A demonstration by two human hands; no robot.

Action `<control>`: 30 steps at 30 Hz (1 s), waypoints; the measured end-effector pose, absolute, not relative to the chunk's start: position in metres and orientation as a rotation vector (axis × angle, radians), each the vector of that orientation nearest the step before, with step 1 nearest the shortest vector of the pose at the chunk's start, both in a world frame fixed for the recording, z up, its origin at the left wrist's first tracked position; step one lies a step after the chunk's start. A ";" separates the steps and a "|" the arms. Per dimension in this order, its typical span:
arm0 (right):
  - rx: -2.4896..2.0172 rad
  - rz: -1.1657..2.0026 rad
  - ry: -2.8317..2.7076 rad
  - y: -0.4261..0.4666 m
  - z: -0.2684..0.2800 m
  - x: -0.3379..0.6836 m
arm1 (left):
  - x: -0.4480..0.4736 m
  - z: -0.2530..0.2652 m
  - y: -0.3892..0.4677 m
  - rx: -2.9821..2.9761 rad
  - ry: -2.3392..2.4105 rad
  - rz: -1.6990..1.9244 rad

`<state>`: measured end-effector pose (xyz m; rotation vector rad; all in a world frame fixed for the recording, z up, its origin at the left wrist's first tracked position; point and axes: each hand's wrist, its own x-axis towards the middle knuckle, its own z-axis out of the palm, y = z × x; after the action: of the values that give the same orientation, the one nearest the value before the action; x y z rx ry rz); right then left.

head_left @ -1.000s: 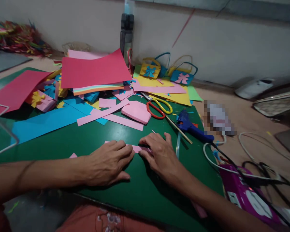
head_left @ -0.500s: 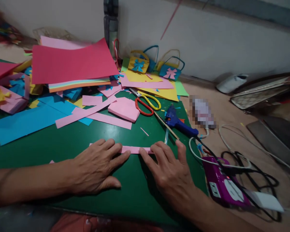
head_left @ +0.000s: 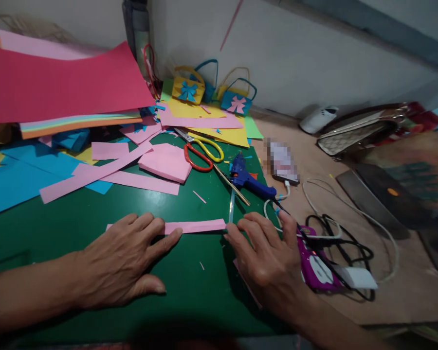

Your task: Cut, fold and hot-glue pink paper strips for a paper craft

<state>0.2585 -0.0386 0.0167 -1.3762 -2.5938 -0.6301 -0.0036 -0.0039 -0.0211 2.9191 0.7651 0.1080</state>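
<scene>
A narrow folded strip of pink paper (head_left: 197,227) lies flat on the green tabletop (head_left: 138,321). My left hand (head_left: 120,260) presses down on its left part, fingers stretched out and thumb apart. At the strip's right end rests the index fingertip of my right hand (head_left: 266,257), whose fingers are spread with nothing held in them. Beyond the hands are a blue glue gun (head_left: 251,182), scissors (head_left: 200,155) with red and yellow handles, and a thin stick (head_left: 233,187). A folded pink paper piece (head_left: 166,163) sits beside longer pink strips (head_left: 95,173).
Red card sheets (head_left: 65,87) top a stack at the left back. Small paper handbags (head_left: 237,103) with bows stand near the wall. On the right are a phone (head_left: 282,160), a purple power strip (head_left: 317,267) with tangled cords, and a patterned bag (head_left: 350,131).
My right index finger has slid right along the strip to its end, uncovering more of the folded paper. My left hand still presses on it. The camera view has turned to the right.
</scene>
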 end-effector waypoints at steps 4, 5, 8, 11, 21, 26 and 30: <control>-1.255 -0.659 -2.654 -0.039 0.017 0.258 | -0.003 -0.023 -0.003 2.919 0.772 0.121; -1.216 -0.655 -2.678 -0.039 0.015 0.257 | -0.003 -0.023 -0.003 2.915 0.775 0.111; -1.194 -0.634 -2.725 -0.039 0.007 0.253 | -0.002 -0.021 -0.003 2.910 0.781 0.078; -1.239 -0.646 -2.734 -0.038 0.001 0.251 | -0.001 -0.018 -0.003 2.908 0.802 0.048; -1.246 -0.677 -2.817 -0.042 0.001 0.244 | 0.014 -0.011 -0.001 2.851 0.858 -0.045; -1.211 -0.671 -2.799 -0.040 0.001 0.241 | 0.013 -0.012 -0.005 2.874 0.907 -0.042; -1.204 -0.713 -2.841 -0.041 0.003 0.247 | -0.005 -0.015 -0.013 2.893 0.909 0.033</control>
<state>0.2472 -0.0414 0.0025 -1.2042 -2.8411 -0.7133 -0.0049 -0.0129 -0.0154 2.8933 0.9088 0.0335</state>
